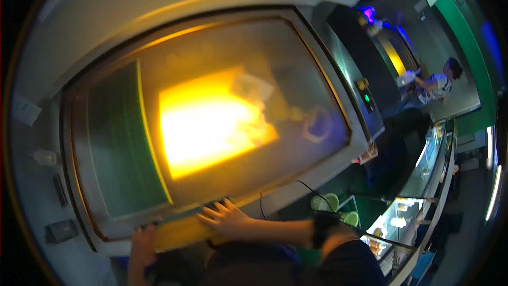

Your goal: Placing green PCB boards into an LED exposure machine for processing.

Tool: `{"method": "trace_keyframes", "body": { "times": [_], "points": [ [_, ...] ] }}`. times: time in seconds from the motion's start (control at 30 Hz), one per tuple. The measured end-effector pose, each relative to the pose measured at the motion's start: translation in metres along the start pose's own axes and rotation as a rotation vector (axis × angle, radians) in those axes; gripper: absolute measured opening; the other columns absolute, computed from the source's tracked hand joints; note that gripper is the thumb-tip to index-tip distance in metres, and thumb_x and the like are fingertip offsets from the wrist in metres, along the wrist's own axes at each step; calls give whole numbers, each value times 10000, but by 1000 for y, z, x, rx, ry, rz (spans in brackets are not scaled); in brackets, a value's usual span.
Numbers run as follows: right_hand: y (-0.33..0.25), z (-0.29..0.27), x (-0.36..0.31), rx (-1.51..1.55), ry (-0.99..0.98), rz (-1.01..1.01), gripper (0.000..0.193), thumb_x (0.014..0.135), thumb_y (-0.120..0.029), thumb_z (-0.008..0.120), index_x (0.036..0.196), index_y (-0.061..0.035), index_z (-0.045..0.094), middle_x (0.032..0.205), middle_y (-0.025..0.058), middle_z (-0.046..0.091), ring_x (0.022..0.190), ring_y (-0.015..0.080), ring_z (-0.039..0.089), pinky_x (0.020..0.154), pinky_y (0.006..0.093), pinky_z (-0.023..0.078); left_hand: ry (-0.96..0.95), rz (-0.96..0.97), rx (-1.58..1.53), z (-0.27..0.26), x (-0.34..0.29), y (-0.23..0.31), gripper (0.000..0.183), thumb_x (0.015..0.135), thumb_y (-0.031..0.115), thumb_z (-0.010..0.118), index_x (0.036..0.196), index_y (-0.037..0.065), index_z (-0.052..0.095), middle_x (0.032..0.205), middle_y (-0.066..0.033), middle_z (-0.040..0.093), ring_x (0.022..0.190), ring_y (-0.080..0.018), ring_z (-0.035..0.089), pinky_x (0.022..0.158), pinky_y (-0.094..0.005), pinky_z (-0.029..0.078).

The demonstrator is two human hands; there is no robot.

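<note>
In front of me is a large framed machine bed [238, 167] with a glossy surface. A bright yellow rectangle of light [196, 127] glows in its middle. Beside it on the left lies a dark green panel [124, 143] with a pale yellow edge. My right hand [227, 221] rests on the front edge, fingers spread, over a yellowish bar [185, 232]. My left hand [143, 243] touches the same edge at the bar's left end; its fingers point up, look stretched out, and are dim. A pale, blurred patch [253, 89] shows beside the light.
A control box with a green light [366, 97] stands at the machine's right side. Green baskets [325, 202] sit below right, near a lit shelf [394, 222] with small items. Another person [436, 86] works at a similar lit machine at the far right.
</note>
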State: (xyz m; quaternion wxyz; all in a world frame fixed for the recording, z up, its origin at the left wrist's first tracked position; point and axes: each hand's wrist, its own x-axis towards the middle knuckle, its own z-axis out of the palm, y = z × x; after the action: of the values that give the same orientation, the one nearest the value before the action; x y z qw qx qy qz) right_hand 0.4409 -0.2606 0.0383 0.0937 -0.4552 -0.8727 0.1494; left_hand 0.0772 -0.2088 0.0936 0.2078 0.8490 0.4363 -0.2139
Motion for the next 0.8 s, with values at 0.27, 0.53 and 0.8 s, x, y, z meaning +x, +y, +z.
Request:
{"method": "trace_keyframes", "body": {
  "times": [0.27,0.53,0.8],
  "points": [
    [243,-26,-91,317,269,293,478,868,-382,670,1260,-109,639,1171,155,660,1049,262,647,863,446,524,-38,-94,-143,1,42,44,802,619,-55,699,1389,57,503,1198,-243,617,1143,-429,580,971,-478,481],
    [447,-165,-357,-201,358,1530,962,810,-622,670,1526,-96,300,1612,104,262,1480,302,276,1181,610,188,155,-222,-176,-5,67,157,736,667,-25,670,1384,43,519,1311,-226,594,1224,-399,562,1023,-436,473],
    [455,-182,-340,-192,489,1676,1044,759,-615,728,1544,-110,261,1632,53,228,1518,217,169,1198,606,155,209,-238,-287,-9,70,158,709,682,63,738,1363,50,542,1326,-212,591,1193,-412,581,1019,-461,478]
  ]
}}
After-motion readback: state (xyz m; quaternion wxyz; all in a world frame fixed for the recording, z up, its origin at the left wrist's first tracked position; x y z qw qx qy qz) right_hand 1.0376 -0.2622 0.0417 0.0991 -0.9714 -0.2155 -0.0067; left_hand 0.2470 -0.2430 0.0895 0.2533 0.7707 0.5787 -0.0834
